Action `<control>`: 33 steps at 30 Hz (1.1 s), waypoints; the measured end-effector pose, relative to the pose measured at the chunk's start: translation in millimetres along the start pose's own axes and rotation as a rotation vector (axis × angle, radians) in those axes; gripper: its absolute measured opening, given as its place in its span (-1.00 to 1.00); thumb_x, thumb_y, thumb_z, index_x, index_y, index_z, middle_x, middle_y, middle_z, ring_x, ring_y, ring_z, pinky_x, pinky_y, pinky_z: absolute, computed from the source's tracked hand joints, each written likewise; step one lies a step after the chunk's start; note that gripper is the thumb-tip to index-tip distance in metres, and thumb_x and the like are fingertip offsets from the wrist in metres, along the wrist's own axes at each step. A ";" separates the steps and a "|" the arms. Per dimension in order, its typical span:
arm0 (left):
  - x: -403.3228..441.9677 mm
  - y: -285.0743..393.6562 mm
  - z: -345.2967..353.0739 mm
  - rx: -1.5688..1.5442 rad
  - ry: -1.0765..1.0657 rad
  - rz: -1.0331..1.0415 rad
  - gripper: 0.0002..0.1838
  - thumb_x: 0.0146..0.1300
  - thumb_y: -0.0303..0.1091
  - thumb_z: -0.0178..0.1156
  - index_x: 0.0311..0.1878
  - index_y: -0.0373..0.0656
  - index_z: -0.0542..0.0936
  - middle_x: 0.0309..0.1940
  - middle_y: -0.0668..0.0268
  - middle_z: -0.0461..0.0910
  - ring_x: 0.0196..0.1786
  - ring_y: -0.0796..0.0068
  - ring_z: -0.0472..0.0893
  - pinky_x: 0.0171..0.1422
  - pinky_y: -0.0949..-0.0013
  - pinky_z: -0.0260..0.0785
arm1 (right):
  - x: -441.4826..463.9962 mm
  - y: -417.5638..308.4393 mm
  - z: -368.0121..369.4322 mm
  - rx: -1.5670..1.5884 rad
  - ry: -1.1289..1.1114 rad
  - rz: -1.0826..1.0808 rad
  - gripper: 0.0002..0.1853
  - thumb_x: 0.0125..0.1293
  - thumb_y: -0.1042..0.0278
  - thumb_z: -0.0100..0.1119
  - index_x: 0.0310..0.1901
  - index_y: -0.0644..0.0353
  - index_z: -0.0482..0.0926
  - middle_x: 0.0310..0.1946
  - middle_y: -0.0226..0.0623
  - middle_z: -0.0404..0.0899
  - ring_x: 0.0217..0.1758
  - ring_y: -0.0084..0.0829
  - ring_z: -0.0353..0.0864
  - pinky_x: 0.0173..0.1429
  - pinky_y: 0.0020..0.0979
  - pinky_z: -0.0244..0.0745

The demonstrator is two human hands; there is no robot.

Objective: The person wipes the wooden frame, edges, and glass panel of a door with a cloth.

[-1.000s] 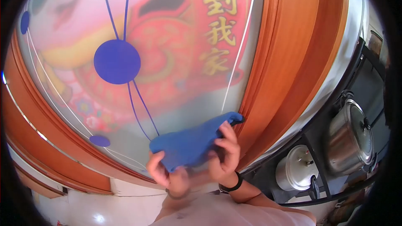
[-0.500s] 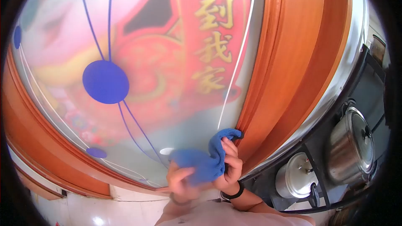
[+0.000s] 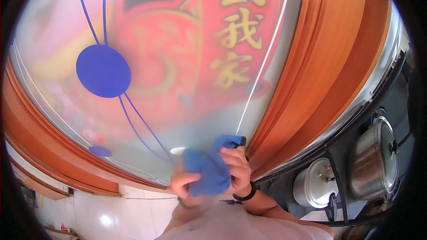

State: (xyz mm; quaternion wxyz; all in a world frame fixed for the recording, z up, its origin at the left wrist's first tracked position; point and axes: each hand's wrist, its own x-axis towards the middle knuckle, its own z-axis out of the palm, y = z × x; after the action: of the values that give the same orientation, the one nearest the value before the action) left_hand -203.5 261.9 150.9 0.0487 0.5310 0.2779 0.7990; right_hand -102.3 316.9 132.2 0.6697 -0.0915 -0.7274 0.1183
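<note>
A blue cloth (image 3: 207, 175) is bunched between my two hands, low in front of the glass panel (image 3: 195, 129). My left hand (image 3: 183, 181) grips its left side, with the thumb laid over the front. On the other side, my right hand (image 3: 238, 169) has its fingers curled round the cloth. A dark-edged end of the cloth sticks up above the right fingers, near the lower end of a white line on the glass. Whether the cloth touches the glass, I cannot tell. A dark band circles my right wrist.
An orange-brown wooden frame (image 3: 307, 62) borders the glass. The panel bears a blue disc (image 3: 103, 71) and a blurred red design with gold characters. To the right, a tall steel pot (image 3: 371, 160) and a smaller pressure cooker (image 3: 313, 184) stand on a dark stove. Pale tiled floor (image 3: 133, 215) shows below.
The cloth and both hands have shifted slightly left. The left part of the cloth, blurred before, is clearer and hangs fuller. My view has moved, so the panel's design sits higher.
</note>
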 end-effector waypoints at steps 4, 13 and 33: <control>1.5 -0.1 3.6 0.000 0.011 0.005 -0.70 0.12 -0.40 0.28 -0.24 -0.03 0.31 -0.31 0.07 0.49 -0.24 0.20 0.54 -0.13 0.18 0.44 | 3.8 -0.3 -2.6 0.019 0.005 0.010 -0.91 -0.12 0.63 -0.08 -0.57 0.21 0.40 -0.16 -0.08 0.63 0.00 -0.07 0.59 -0.07 -0.13 0.35; -1.4 -6.2 -11.3 -0.004 -0.052 0.018 -0.75 0.15 -0.41 0.26 -0.26 -0.05 0.33 -0.32 0.00 0.51 -0.28 0.19 0.55 -0.16 0.17 0.46 | 15.0 -5.8 -8.8 0.055 -0.036 -0.016 -0.84 0.17 0.54 0.16 -0.31 0.20 0.35 -0.31 -0.03 0.60 -0.11 -0.10 0.59 -0.12 -0.20 0.28; 8.9 -18.6 -21.1 -0.060 -0.136 0.146 -0.70 -0.07 -0.51 0.34 -0.30 -0.23 0.41 -0.46 0.01 0.55 -0.43 0.12 0.59 -0.34 0.16 0.45 | 2.8 0.3 16.2 0.028 0.162 -0.065 -0.94 0.12 0.53 0.03 -0.41 0.17 0.36 -0.31 -0.06 0.64 -0.19 -0.10 0.64 -0.23 -0.20 0.38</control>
State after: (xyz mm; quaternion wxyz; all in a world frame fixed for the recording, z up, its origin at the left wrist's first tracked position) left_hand -229.9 272.6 143.1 0.0249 0.6011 0.2108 0.7705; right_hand -118.6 317.2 133.6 0.7310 -0.0678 -0.6718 0.0990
